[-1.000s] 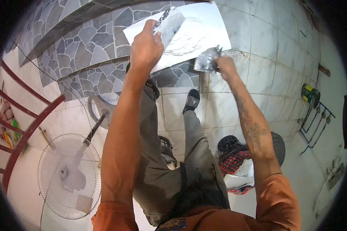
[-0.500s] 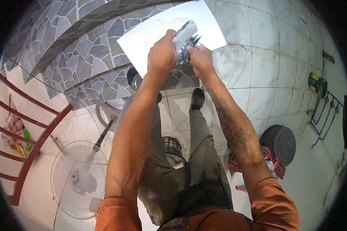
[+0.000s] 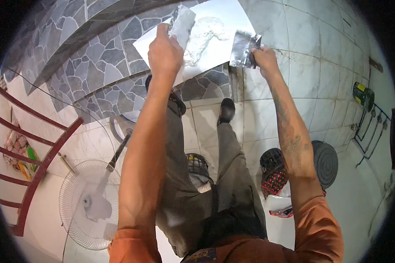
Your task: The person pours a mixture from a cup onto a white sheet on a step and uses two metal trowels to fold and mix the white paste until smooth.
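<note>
My left hand is closed on a strip of silvery foil with a rough, speckled edge. It holds the strip over the left part of a white sheet. On the sheet is a curved, glossy, wrinkled patch, clear or whitish; what it is made of I cannot tell. Off the sheet's right edge, my right hand pinches a second piece of foil, squarish, dark and mirror-like, with creases. The two foil pieces are apart. My left fingertips are partly hidden behind the hand.
Stone-patterned steps lie under and left of the sheet. A standing fan and a dark red rail are at the left. At the right are a black basket, a round grey lid-like thing and a green container.
My hands were close together on the foil over the sheet. Now they have parted, the left moving left and the right moving right, each with its own piece.
</note>
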`<state>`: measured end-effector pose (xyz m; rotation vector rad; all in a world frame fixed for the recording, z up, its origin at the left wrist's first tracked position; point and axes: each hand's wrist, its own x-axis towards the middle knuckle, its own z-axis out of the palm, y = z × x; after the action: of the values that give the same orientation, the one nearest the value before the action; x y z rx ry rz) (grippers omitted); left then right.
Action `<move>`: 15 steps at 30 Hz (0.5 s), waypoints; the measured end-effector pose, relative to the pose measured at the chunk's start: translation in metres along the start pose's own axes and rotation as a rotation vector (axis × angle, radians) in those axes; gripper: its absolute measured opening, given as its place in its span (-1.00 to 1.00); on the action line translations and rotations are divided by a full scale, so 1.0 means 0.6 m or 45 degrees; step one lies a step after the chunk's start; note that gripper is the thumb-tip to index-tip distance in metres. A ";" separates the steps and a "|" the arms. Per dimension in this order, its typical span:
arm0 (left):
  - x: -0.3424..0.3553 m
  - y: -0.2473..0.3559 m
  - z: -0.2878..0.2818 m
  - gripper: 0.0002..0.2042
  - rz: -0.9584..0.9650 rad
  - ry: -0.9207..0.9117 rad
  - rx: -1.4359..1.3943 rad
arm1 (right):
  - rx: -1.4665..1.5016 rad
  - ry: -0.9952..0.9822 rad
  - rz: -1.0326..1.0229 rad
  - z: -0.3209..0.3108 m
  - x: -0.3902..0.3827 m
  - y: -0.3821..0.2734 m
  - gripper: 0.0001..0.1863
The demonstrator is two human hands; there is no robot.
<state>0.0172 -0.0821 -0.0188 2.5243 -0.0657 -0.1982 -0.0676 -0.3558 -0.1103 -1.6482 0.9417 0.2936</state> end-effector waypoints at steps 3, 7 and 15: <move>0.002 -0.004 0.002 -0.71 0.028 0.073 -0.016 | -0.121 0.018 -0.046 0.015 0.037 0.006 -0.71; -0.002 -0.014 -0.001 -0.68 -0.032 0.014 -0.116 | -0.306 -0.182 -0.028 0.107 -0.011 -0.045 -0.72; -0.016 0.014 0.037 -0.69 -0.041 -0.164 -0.246 | 0.051 -0.218 -0.114 0.134 -0.053 -0.046 -0.74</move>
<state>0.0039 -0.1006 -0.0307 2.3194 -0.0543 -0.3624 -0.0455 -0.2689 -0.0958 -1.5967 0.7393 0.3470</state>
